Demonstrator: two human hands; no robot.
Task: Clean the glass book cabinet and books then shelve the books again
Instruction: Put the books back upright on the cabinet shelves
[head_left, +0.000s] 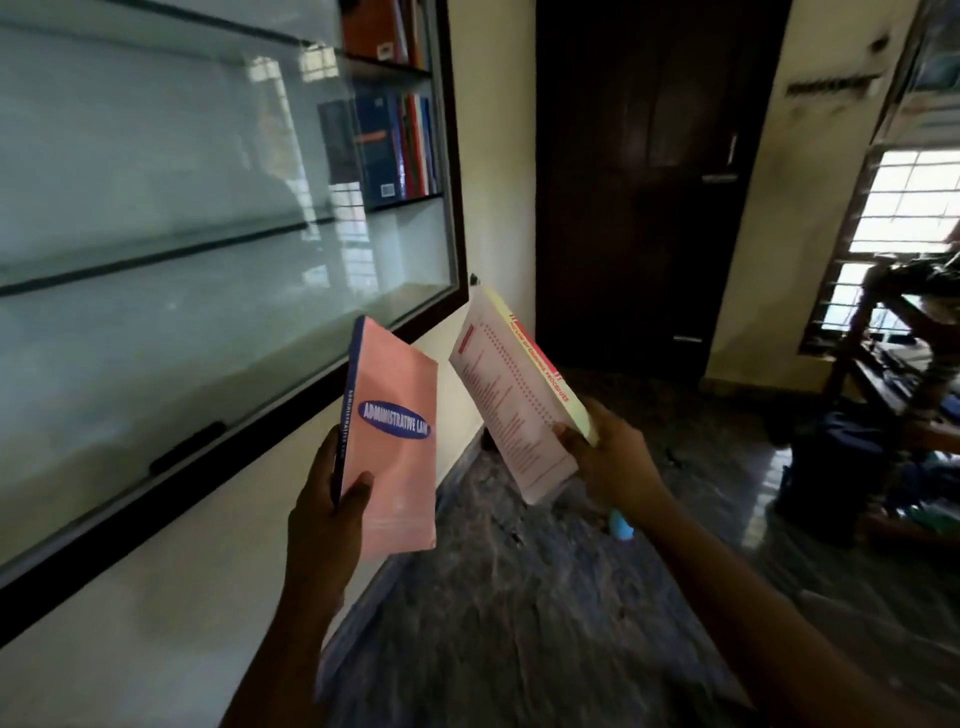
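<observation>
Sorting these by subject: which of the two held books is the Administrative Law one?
The pink book in the left hand; the white, red-printed book is in the right hand.

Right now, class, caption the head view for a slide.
Left hand grips a pink book, right hand a white book, beside the glass cabinet.

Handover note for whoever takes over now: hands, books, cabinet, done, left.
Left hand grips the pink book near its lower spine edge.
Right hand grips the white book at its bottom corner; a light blue item shows below it, but I cannot tell what it is.
Glass cabinet: shelved books stand at the right end of two upper shelves.
Done: some books shelved.
Left: shelve both held books. I cannot tell whether wiping is finished.
</observation>
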